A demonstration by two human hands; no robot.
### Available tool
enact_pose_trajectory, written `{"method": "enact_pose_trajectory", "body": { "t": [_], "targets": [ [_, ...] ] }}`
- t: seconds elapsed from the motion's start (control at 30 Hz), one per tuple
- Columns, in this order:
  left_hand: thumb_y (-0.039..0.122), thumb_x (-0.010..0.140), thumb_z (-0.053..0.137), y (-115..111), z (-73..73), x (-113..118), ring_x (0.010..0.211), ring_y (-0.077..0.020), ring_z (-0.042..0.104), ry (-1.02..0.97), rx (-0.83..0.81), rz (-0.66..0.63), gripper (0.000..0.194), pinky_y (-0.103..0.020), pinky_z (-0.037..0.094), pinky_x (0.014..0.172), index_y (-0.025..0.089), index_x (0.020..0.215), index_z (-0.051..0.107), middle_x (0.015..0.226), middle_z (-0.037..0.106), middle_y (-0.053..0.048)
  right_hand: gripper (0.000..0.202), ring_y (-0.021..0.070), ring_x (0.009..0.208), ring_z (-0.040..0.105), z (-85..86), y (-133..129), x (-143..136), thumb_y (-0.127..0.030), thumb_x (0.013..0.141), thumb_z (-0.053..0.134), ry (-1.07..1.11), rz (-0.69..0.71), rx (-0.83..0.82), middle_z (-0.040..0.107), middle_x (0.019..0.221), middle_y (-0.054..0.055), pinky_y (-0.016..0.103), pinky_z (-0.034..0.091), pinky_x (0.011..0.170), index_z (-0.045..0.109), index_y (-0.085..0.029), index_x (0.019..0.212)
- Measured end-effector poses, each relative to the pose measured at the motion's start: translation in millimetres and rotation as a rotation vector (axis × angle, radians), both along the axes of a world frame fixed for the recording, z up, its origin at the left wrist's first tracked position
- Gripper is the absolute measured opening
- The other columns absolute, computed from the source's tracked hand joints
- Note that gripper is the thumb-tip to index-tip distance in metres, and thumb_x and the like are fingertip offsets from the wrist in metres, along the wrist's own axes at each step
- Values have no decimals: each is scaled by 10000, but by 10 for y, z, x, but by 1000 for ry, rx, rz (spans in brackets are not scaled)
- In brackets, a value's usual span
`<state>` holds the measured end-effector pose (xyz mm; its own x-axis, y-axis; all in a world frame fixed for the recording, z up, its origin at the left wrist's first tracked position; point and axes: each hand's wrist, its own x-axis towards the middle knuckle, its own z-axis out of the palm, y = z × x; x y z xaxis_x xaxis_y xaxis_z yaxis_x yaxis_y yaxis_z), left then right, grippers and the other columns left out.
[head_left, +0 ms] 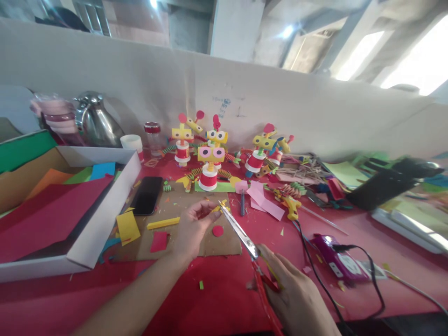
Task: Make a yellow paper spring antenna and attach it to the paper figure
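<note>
My left hand (200,218) pinches a small yellow folded paper piece (224,205) above a brown cardboard sheet (224,247). In my right hand (289,284) is a pair of scissors (241,233) with red handles, its tips at the yellow piece. The blades look nearly closed. Beneath lie a red paper circle (217,231), a red paper square (158,241) and a yellow paper strip (163,223). Just behind the cardboard stands a paper-cup figure (209,177) with a yellow head, pink-rimmed eyes and springy folded arms.
Several similar figures (259,158) stand by the wall. At left are a white box (80,252) of coloured paper, a phone (147,195) and a steel jug (100,123). A yellow glue gun (291,207) and a purple power strip (339,261) with cables lie right.
</note>
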<state>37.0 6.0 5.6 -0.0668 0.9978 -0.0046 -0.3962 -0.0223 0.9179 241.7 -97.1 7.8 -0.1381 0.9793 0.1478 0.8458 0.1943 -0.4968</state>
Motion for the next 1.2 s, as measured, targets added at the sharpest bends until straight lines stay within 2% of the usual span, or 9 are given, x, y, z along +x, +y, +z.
{"method": "enact_pose_trajectory", "body": {
  "t": [0.13,0.23,0.33,0.47,0.6,0.8,0.97,1.2],
  "targets": [
    [166,626,756,0,-7,4,778,-134,595,4,9,-5,147,-248,452,740,184,757,691,781,681,-13,502,262,933,681,-9,0,-4,-224,808,486,-32,15,-2,654,1164,121,351,562,763,511,-229,1309],
    [174,623,761,6,-4,-1,759,-127,592,-7,12,-5,141,-246,445,737,183,748,696,764,679,-8,484,245,870,699,-47,1,-1,-229,819,476,23,7,2,677,1114,112,320,569,728,516,-237,1302],
    [176,605,775,23,3,-16,765,-123,593,-78,-16,-13,160,-250,435,760,184,746,702,763,680,-2,497,236,907,693,-58,15,19,-202,798,491,91,-21,26,681,1114,96,290,567,734,512,-236,1293],
    [194,585,795,58,-23,-40,804,-136,618,-217,-87,-86,191,-278,416,806,182,749,699,770,685,0,452,249,951,678,2,30,46,-310,784,573,51,-57,101,678,1114,117,298,562,767,538,-199,1221],
    [186,581,800,79,-79,-37,845,-133,617,-265,-110,-111,204,-281,398,840,183,755,694,776,682,3,487,260,956,674,46,-2,21,-371,779,590,-56,-33,160,664,1119,117,333,568,752,497,-221,1233],
    [146,545,806,40,-62,-17,753,-92,565,-169,-19,0,220,-245,421,776,192,719,680,742,643,31,461,262,925,687,-14,-37,-85,-298,778,564,-79,-92,149,666,1133,88,349,575,729,504,-256,1233],
    [143,535,800,26,-30,-2,747,-105,558,-112,0,27,225,-241,440,717,190,714,671,738,632,23,490,252,954,678,-36,-41,-121,-252,746,585,-73,-107,122,658,1160,60,338,571,756,519,-277,1231],
    [143,560,784,37,-51,1,770,-108,561,-59,2,31,218,-233,450,717,192,734,663,760,633,16,505,240,906,694,-39,-39,-103,-189,737,544,-90,-109,118,669,1144,55,324,577,726,533,-281,1234]
  ]
}}
